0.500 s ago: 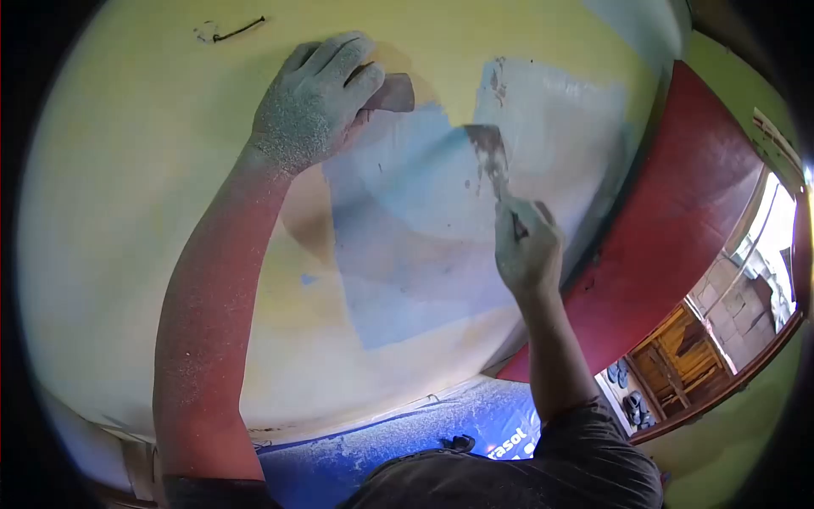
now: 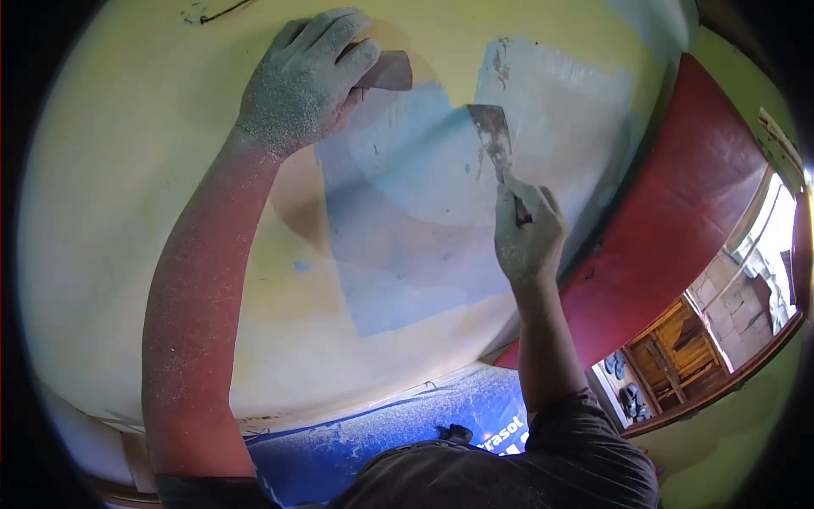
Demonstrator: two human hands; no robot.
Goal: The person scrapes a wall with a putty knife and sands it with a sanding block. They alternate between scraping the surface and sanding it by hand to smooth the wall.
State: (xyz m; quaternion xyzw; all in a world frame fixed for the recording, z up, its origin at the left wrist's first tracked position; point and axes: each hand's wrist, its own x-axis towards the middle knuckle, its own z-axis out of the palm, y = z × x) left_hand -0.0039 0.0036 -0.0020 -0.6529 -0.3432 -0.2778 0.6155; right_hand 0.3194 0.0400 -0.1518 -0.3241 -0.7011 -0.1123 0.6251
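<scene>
Left hand [image 2: 309,81] grips a scraper [image 2: 388,71] against the wall [image 2: 280,356]. Right hand [image 2: 530,229] grasps a putty knife [image 2: 492,131] (blade spotted), its edge near the blue patch [image 2: 407,254]

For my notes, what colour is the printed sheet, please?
The sheet is blue with white lettering; head view.

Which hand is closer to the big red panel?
Right. The right hand, holding a scraper, is just left of the red panel. The left hand, with a flat blade, is farther away, higher up the pale wall.
</scene>
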